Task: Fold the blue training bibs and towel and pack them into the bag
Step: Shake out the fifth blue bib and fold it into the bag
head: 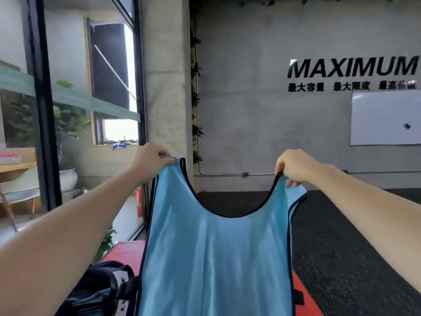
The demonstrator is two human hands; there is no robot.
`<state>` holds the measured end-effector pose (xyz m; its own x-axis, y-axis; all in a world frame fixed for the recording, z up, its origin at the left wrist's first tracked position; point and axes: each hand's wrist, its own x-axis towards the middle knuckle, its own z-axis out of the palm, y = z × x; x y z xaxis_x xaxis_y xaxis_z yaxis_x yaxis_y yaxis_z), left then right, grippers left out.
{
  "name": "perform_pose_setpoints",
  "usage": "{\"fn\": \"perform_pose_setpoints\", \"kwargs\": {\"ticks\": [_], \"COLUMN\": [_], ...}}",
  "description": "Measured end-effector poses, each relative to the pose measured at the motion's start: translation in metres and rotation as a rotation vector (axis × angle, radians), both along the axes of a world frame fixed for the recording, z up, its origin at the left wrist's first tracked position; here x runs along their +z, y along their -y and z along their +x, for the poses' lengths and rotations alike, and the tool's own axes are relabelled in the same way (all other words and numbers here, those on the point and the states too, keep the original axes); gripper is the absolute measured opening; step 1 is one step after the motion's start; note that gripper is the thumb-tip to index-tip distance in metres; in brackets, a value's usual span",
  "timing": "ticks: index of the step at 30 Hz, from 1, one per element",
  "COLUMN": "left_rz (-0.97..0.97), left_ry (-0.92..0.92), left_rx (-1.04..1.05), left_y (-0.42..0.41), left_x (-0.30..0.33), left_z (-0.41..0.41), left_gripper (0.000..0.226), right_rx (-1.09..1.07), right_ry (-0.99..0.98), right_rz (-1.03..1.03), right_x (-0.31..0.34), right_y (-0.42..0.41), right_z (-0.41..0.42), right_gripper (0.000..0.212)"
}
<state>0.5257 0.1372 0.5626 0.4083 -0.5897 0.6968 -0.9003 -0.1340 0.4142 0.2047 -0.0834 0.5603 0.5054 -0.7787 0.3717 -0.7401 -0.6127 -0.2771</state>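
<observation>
**Bib held up by both shoulder straps**

Nearest, at the lower left, a dark navy bag (102,290) slumps in soft folds on a red mat (124,252), with white lettered patches and pale blue cloth at its mouth. The mat is flat, smooth and hard-edged; its red surface shows again at the lower right with a black strap loop.

In front of it hangs the bib (211,258), a light blue, thin, faintly glossy vest with dark navy piping around the deep U-shaped neckline and the armholes. It drapes straight down in shallow vertical ripples, and its lower hem runs out of view.

The left hand (151,159) pinches the top of the bib's left strap, fingers curled over bunched fabric. The right hand (293,166) grips the right strap, fingers hooked around the dark trim. Both arms reach forward, well apart, holding the neckline taut.

Beyond the bib, dark, coarse carpet (341,224) lies open to the right. To the left stand a black-framed glass wall (43,110) and a rough concrete pillar (166,87). The far concrete wall bears black MAXIMUM lettering (352,67) above a glossy whiteboard (385,118).
</observation>
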Motion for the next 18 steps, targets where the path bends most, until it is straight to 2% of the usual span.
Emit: {"fn": "perform_pose_setpoints", "kwargs": {"ticks": [4, 9, 15, 18], "left_rz": [0.162, 0.282, 0.434, 0.435], "left_ry": [-0.098, -0.158, -0.197, -0.199], "left_rx": [0.028, 0.065, 0.183, 0.218], "left_y": [0.055, 0.123, 0.197, 0.226], "left_x": [-0.07, -0.152, -0.236, -0.258], "left_z": [0.041, 0.085, 0.118, 0.12], "left_gripper": [0.016, 0.029, 0.008, 0.008], "right_rx": [0.008, 0.001, 0.008, -0.015], "right_ry": [-0.114, -0.104, -0.152, -0.177], "right_rz": [-0.027, -0.017, 0.072, 0.094], "right_x": [-0.068, -0.158, -0.246, -0.271], "right_y": [0.061, 0.131, 0.192, 0.208], "right_z": [0.046, 0.1, 0.158, 0.178], "right_gripper": [0.046, 0.049, 0.048, 0.047]}}
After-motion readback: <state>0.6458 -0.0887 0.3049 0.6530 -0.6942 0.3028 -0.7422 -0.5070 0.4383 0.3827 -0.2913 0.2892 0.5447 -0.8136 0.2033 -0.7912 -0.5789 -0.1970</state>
